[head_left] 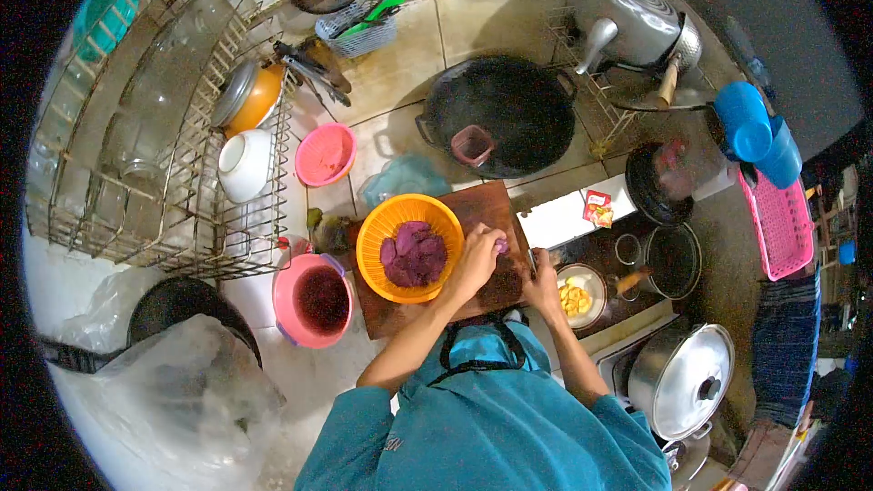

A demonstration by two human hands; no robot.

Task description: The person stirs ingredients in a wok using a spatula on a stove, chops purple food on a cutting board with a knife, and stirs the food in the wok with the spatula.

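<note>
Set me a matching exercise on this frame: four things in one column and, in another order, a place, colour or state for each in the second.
Things:
1. Basket
2. Wok
3. Tub
4. Left hand

Descriptions:
A. Black, with a small container in it
B. Above the board, fingers on a purple piece
C. Orange, with purple lumps in it
D. Pink, with dark liquid in it

Pairs: 1-C; 2-A; 3-D; 4-B

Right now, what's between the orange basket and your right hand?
The left hand, with a purple piece at its fingertips, above the brown board. The head view shows it.
</note>
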